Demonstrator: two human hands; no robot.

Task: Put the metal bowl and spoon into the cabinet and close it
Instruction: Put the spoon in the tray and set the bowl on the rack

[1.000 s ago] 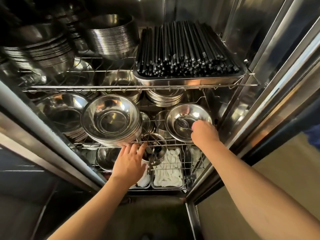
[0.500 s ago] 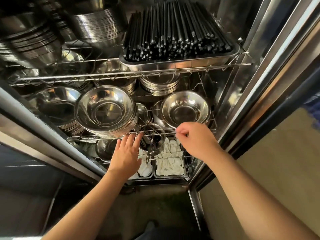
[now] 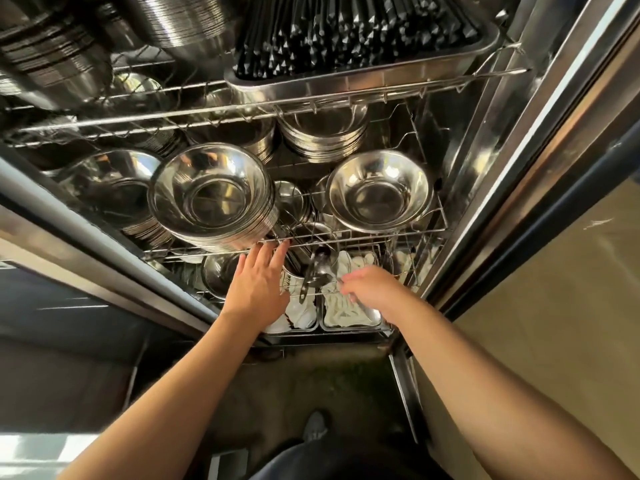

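Observation:
The metal bowl (image 3: pixel 379 192) sits empty and upright on the right side of the cabinet's middle wire shelf (image 3: pixel 346 240). Below that shelf, my right hand (image 3: pixel 375 292) is pinched shut on a metal spoon (image 3: pixel 323 276), whose bowl end points left toward a metal cup (image 3: pixel 294 282) holding utensils. My left hand (image 3: pixel 258 289) has its fingers spread and holds nothing, with the fingertips touching the front wire of the middle shelf, under a stack of steel bowls (image 3: pixel 211 195).
A tray of black chopsticks (image 3: pixel 360 32) fills the top shelf, beside stacked steel dishes (image 3: pixel 180 19). White items lie in trays (image 3: pixel 346 315) on the bottom shelf. The cabinet's steel door frame (image 3: pixel 512 174) stands at the right and its open door (image 3: pixel 69 216) at the left.
My right hand lifted the spoon out of the bowl and brought it down to the bottom shelf. The left hand stayed at the middle shelf's front wire. The camera tilted down.

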